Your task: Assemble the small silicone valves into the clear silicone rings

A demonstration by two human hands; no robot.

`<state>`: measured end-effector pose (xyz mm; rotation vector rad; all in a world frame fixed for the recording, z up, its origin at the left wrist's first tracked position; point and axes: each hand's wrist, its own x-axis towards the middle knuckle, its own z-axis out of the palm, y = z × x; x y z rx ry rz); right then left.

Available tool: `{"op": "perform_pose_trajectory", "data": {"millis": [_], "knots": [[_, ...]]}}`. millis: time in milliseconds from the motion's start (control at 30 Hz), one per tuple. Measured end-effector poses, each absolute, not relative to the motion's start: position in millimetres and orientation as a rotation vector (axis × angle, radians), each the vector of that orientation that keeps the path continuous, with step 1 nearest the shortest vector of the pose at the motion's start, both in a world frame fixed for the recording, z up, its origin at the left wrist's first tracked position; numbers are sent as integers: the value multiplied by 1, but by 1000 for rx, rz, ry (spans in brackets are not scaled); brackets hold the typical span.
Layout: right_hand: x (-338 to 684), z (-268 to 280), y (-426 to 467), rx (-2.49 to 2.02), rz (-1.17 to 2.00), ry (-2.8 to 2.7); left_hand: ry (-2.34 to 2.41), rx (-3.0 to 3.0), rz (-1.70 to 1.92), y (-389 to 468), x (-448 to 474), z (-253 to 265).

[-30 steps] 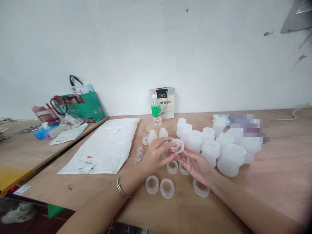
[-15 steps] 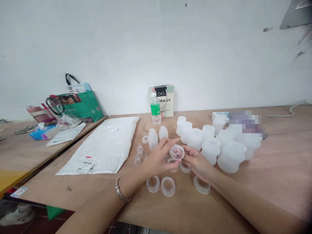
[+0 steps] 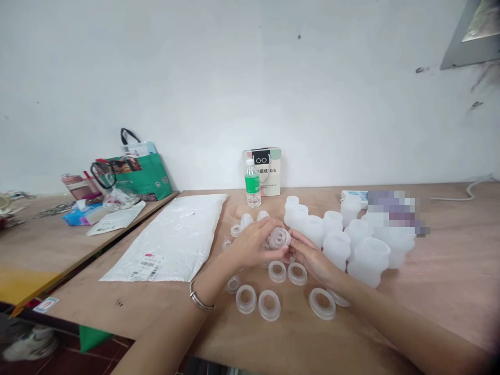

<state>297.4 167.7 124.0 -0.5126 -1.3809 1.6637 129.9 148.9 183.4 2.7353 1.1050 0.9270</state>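
Between both hands is a translucent bottle collar (image 3: pixel 279 238), with smaller round shapes showing inside its ring. My left hand (image 3: pixel 252 244) grips it from the left, fingers over the top and thumb below. From the right, my right hand (image 3: pixel 307 254) pinches its edge; part of its fingers hides behind the piece. Several loose collars lie on the table beneath, among them one ring (image 3: pixel 269 305) in front and another ring (image 3: pixel 322 303) by my right forearm. Beyond my left hand stand clear domed caps (image 3: pixel 246 221), partly covered by it. Frosted bottle bodies (image 3: pixel 369 260) stand grouped to the right.
A white mailing bag (image 3: pixel 172 234) lies on the wooden table at left. Against the wall stand a water bottle (image 3: pixel 252 185) and a paper bag (image 3: pixel 273 174). The left table holds a green bag (image 3: pixel 146 174) and a tissue pack (image 3: pixel 86 213).
Both hands keep hold of the collar, which has turned slightly and sits closer inside the left hand. The view has shifted, so the surroundings appear a little lower.
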Motion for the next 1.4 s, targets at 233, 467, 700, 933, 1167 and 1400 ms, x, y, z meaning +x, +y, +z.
{"op": "perform_pose_trajectory", "data": {"millis": [233, 467, 700, 933, 1167, 1400], "knots": [[293, 117, 155, -525, 1674, -1381, 1165, 2922, 959, 149, 124, 164], [296, 109, 158, -661, 1588, -1489, 1173, 2987, 1011, 143, 123, 153], [297, 108, 158, -688, 1561, -1448, 1198, 3055, 1215, 146, 125, 147], [300, 110, 156, -732, 1464, -1512, 1241, 2969, 1314, 142, 126, 151], [300, 110, 158, -735, 1467, -1516, 1076, 2981, 1176, 136, 122, 156], [301, 113, 157, -708, 1444, -1561, 1184, 2959, 1219, 142, 116, 158]]}}
